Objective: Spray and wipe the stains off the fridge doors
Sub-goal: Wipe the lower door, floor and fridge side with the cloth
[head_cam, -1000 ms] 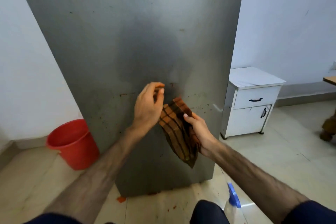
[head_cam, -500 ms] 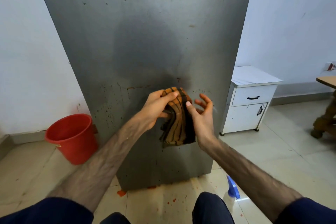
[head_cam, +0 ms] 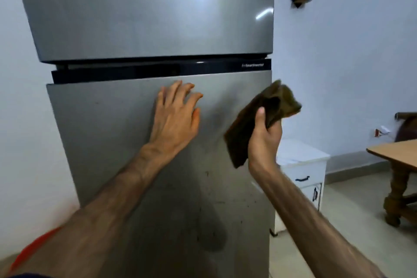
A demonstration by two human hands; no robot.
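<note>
The brown cloth (head_cam: 264,119) is raised before the lower fridge door (head_cam: 108,133), bunched in the right hand's (head_cam: 265,140) curled grip; the left hand (head_cam: 174,119), fingers spread and empty, reaches near the door's top edge, beside a white cabinet (head_cam: 302,165)

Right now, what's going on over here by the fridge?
A person is cleaning the fridge. Their right hand grips a bunched brown cloth, held up just off the lower door near its right edge. The left hand is spread with straight fingers against the top of that door. Dark specks still show lower down on it, so wiping isn't finished. The upper door looks clean and shiny. No spray bottle is in sight.
</note>
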